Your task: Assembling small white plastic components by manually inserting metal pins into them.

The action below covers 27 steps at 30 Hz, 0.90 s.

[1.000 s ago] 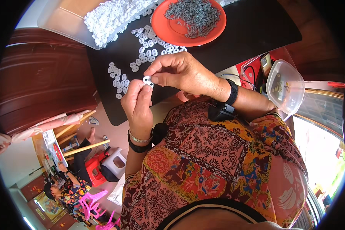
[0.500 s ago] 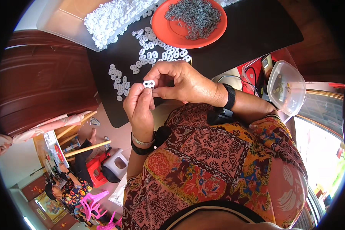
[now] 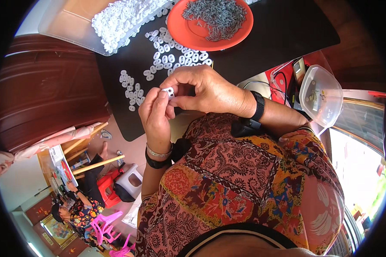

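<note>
Pinched between the fingertips of both hands is a small white oval plastic piece with two holes. My left hand is closed on its left side, the thumb covering part of it. From the right, the thumb and bent forefinger of my right hand grip the same piece; the right hand's other fingers are partly hidden. Similar white pieces lie loose on the dark table just beyond the hands, with a smaller group to the left.
An orange plate holds a heap of small grey metal pieces. Left of it stands a clear bin with many white pieces. A translucent tub is at the right, near cables. Another person sits at lower left, by stools.
The white piece has turned and tilted between my fingers. My left thumb and fingers have shifted up over its left side. The table's contents appear slightly higher and further left.
</note>
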{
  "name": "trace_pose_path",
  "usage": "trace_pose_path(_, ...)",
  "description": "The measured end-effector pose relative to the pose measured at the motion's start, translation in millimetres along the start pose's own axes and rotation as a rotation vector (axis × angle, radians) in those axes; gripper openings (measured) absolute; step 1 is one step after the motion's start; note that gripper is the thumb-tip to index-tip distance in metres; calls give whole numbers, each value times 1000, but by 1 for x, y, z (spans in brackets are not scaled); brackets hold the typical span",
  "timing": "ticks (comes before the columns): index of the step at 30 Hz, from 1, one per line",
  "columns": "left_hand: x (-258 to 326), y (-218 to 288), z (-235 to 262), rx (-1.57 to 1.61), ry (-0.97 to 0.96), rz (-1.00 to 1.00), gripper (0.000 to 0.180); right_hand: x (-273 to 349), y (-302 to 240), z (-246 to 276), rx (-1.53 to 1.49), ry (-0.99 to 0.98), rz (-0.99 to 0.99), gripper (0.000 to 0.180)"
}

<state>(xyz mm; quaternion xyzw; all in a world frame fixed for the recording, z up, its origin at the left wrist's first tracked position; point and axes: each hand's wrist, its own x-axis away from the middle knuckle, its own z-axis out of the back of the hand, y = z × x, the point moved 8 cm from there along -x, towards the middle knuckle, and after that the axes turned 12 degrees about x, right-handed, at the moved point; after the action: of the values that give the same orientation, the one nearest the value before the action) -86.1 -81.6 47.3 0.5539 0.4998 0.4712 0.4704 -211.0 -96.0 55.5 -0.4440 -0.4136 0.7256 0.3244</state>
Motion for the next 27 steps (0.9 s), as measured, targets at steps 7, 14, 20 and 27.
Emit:
trace_pose_path(7,0,-1,6,-19,12,-29,26,1,-13,4,223,143,159,28)
trace_pose_path(14,3,1,3,-35,-24,-82,26,3,-16,5,214,142,213,23)
trace_pose_path(20,7,-2,4,17,-34,-110,29,4,-22,4,271,113,220,18)
trace_pose_path(27,5,-5,0,12,-35,-109,29,4,-20,5,278,85,227,14)
